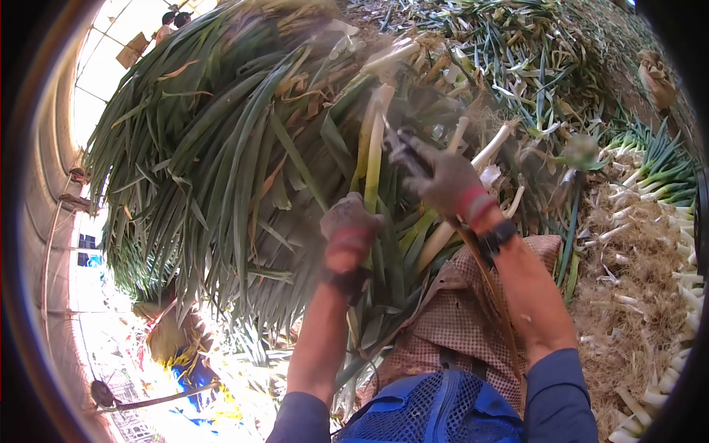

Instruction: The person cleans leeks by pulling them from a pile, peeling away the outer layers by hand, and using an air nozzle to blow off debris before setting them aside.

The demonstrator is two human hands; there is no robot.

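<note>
My left hand, in a dirty glove with a red cuff, is closed around green onions, their pale root ends pointing up and away from me. My right hand, gloved the same way, grips an air blow gun. Its metal nozzle points at the white ends of the held stalks, close to them. A brown hose runs down from the gun past my right forearm. Haze and flying bits blur the area around the nozzle. More white stalks lie just beyond my right hand.
A big heap of green onions rises on my left. Scattered leaf trimmings cover the ground ahead. At right lie fibrous root waste and rows of white-stemmed onions. A checked brown cloth covers my lap. People show at far upper left.
</note>
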